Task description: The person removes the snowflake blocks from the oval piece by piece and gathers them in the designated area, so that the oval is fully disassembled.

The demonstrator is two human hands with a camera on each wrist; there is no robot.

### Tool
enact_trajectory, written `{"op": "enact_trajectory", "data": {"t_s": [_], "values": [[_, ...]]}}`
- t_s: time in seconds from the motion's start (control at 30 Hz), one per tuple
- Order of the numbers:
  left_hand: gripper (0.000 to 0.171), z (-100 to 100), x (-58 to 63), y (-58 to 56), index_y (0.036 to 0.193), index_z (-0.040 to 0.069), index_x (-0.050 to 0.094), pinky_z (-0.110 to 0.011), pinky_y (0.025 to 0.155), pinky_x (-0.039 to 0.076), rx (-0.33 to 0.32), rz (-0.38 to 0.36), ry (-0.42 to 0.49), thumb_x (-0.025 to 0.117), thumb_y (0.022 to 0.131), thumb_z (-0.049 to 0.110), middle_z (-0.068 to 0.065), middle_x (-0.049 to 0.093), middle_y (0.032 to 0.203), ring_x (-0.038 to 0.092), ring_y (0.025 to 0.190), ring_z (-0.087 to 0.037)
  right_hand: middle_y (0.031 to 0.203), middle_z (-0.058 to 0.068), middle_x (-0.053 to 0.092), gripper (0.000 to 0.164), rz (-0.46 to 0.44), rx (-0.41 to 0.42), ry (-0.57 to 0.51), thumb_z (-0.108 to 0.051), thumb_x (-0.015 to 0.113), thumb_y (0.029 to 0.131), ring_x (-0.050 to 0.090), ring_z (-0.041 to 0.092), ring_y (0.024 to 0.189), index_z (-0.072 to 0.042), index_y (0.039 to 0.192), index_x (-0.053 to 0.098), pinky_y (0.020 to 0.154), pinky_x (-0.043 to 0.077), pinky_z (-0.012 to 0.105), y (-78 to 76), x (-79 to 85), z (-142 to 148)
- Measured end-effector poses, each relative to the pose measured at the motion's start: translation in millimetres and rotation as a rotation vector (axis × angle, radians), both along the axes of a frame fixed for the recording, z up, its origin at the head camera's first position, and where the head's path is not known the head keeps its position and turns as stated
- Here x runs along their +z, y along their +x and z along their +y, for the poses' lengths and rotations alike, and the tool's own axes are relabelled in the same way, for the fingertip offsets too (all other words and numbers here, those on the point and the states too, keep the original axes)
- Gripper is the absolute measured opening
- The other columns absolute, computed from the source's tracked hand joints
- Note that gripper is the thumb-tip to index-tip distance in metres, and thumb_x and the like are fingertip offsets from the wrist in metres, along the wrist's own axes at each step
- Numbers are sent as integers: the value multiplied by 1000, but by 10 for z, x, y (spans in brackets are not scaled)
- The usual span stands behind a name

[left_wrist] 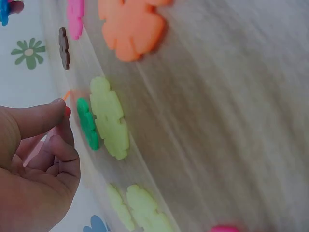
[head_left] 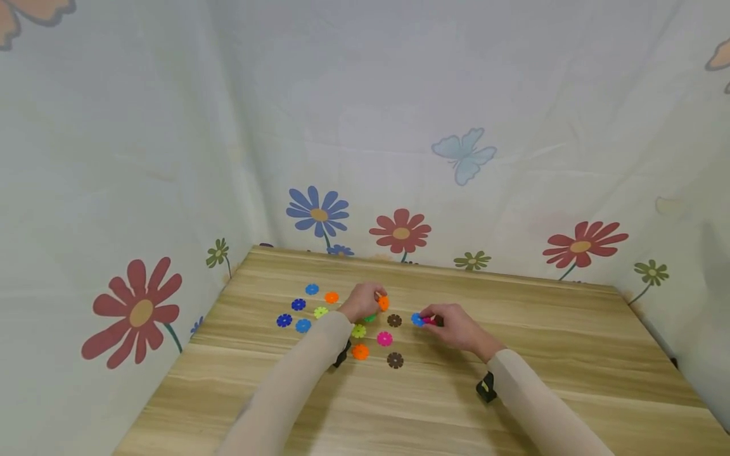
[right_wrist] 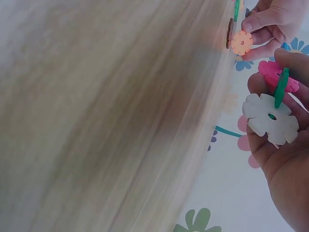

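Note:
My left hand (head_left: 362, 301) pinches an orange flower-shaped plastic disc (head_left: 384, 304) between thumb and fingertips, just above the table. In the left wrist view only a thin edge of it shows. Across from it, my right hand (head_left: 454, 324) holds several discs slotted together: a blue disc (head_left: 417, 319), a pink disc (right_wrist: 271, 72), a green disc (right_wrist: 281, 88) and a white disc (right_wrist: 271, 119). The two hands are apart. A loose green disc (left_wrist: 88, 123) and a yellow-green disc (left_wrist: 110, 118) lie near the left hand. Between the hands is a brown disc (head_left: 394, 320).
More loose discs lie around the left forearm, including a dark blue disc (head_left: 284, 320), a pink disc (head_left: 384, 339), an orange disc (head_left: 360, 352) and a brown disc (head_left: 395, 360). The wooden table (head_left: 547, 354) meets a flower-printed cloth (head_left: 353, 126) at its back and sides.

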State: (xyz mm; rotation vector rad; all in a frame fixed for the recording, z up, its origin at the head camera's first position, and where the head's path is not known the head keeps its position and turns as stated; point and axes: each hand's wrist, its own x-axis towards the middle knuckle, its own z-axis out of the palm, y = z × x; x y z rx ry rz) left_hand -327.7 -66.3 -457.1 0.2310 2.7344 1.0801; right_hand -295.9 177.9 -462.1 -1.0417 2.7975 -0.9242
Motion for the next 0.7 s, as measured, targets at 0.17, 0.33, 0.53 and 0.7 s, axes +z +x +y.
{"op": "enact_trajectory", "data": {"t_s": [0.17,0.33,0.53,0.7], "values": [[38,16,-21,-13,115,3,65,-32,76,49,-21,16,-48,64,79,-9,-9,62,100,54,88,-21,91,-5,66,16,10,6,0,-16,69,87,54,7,70,-11,102,69,64,48,24,20,22,21],[35,27,-45,-27,113,3,66,-33,78,49,-40,39,-61,67,79,-7,-10,63,99,57,90,-23,91,-5,66,16,10,-1,4,-14,70,87,54,7,70,-11,102,69,63,48,24,22,22,42],[34,46,-70,-36,113,2,65,-33,76,50,-45,47,-60,70,80,-5,-10,64,99,59,92,-24,93,-4,66,16,5,9,0,-14,69,87,55,7,72,-11,103,69,64,49,24,23,11,69],[34,56,-53,-34,113,1,65,-32,75,50,-42,50,-56,65,80,-8,-9,64,98,58,90,-23,92,-5,66,16,7,18,-10,-16,68,88,54,5,71,-11,103,69,62,48,24,21,-2,105]]}}
